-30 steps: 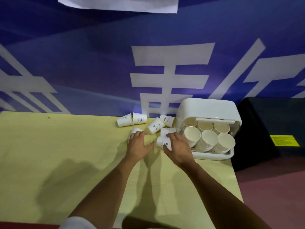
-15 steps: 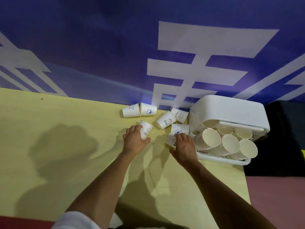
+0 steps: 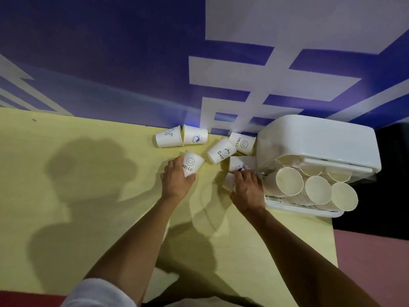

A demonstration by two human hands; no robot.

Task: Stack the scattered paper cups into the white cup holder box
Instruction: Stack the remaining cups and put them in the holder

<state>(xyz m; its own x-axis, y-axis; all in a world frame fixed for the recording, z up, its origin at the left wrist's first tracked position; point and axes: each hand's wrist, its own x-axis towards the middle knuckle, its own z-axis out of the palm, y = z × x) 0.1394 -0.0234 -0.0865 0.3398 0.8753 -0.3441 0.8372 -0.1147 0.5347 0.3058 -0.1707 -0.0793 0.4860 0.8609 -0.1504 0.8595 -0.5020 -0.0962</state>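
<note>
While the person leans over the pale yellow counter (image 3: 66,196), the left grip (image 3: 177,180) is curled round a white paper cup printed with a smiley and "HELLO" (image 3: 192,163), thumb on one side and fingers on the other. That cup sits tilted, a short way in from the far edge. The right grip (image 3: 247,189) lies over a small white paper cup on its side (image 3: 229,181), with the fingers bent across it. Whether it has actually closed on that cup I cannot tell. Its fingertips reach another white cup with a blue print (image 3: 240,163), which lies just beside the box.

The white plastic cup holder box (image 3: 318,138) stands at the far right corner of the counter, its open front facing the near edge. Rows of nested cream paper cups (image 3: 290,181) poke out of it, mouths outward.

Four more loose cups lie tipped over along the far edge: a "Hi" cup (image 3: 169,137) touching a cup with a round blue logo (image 3: 195,137), then a "Bear" cup (image 3: 221,151), and a second "HELLO" cup (image 3: 242,142) next to the box. A blue banner with white strokes (image 3: 110,63) hangs behind.
</note>
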